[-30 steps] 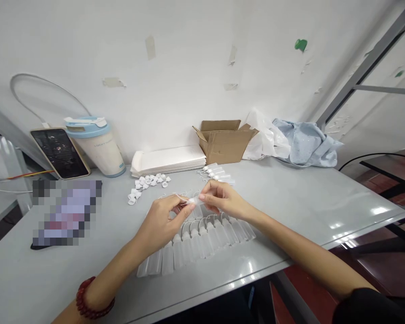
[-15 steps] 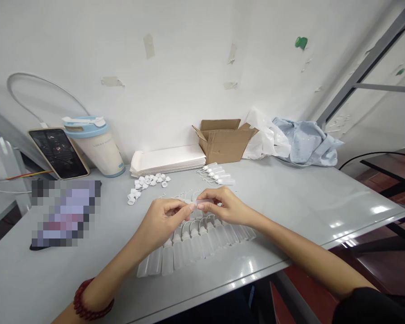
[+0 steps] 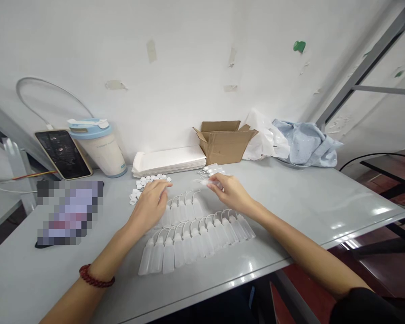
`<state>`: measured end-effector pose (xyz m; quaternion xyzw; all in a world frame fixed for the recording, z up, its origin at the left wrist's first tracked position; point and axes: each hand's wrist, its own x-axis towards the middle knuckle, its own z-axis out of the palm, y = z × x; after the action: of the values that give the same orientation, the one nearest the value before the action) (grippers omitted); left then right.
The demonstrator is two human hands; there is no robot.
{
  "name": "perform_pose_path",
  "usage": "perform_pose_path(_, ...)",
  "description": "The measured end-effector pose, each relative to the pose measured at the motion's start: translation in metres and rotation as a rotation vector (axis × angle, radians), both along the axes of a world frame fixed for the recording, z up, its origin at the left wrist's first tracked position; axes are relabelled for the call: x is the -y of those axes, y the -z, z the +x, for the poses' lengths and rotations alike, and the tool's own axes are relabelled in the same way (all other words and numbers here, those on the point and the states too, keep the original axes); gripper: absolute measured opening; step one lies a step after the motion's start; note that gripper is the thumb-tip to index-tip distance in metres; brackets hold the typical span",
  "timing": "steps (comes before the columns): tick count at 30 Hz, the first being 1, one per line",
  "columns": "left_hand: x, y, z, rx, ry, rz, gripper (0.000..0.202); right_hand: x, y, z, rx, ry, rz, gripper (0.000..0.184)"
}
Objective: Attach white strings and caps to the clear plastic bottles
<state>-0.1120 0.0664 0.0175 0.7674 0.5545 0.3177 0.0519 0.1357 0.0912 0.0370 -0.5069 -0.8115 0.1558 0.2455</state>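
Observation:
My right hand pinches a small translucent plastic bottle with a white cap, close to a few capped bottles lying behind it. My left hand is empty, its fingers stretched toward a pile of small white caps, partly covering them. Between and below the hands, two rows of similar bottles lie on the grey table. The front row is long and slanted; the shorter back row is partly hidden by my left hand. Thin white tail-like strips curve up from their necks.
At the back stand a stack of white flat sheets, an open cardboard box, a white plastic bag and a light blue cloth. On the left are a tumbler, a phone and a blurred flat item.
My hands have moved apart from their joint hold on a bottle. The right carries a bottle right and back; the left has gone left to the caps. The back row now shows.

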Motion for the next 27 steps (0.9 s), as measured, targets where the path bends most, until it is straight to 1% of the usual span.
perform_pose_path(4, -0.011, 0.015, -0.010, -0.080, 0.024, 0.004, 0.037, -0.002, -0.002, 0.005, 0.215, 0.076, -0.035, 0.020)
perform_pose_path(8, -0.016, 0.021, -0.013, -0.122, 0.018, 0.007, 0.038, -0.002, -0.005, 0.006, 0.349, 0.094, -0.076, 0.019)
perform_pose_path(12, -0.017, 0.018, -0.013, -0.110, 0.005, -0.038, 0.038, -0.002, -0.007, 0.005, 0.518, 0.123, -0.080, 0.021)
perform_pose_path(14, -0.017, 0.016, -0.013, -0.097, -0.004, -0.056, 0.037, -0.003, -0.008, 0.005, 0.569, 0.139, -0.067, 0.021)
perform_pose_path(21, -0.015, 0.008, -0.011, -0.074, -0.023, -0.122, 0.038, -0.009, -0.012, 0.009, 0.631, 0.204, -0.019, 0.021)
perform_pose_path(27, -0.011, 0.000, -0.008, -0.063, -0.045, -0.206, 0.040, -0.012, -0.012, 0.013, 0.652, 0.233, -0.027, 0.024)
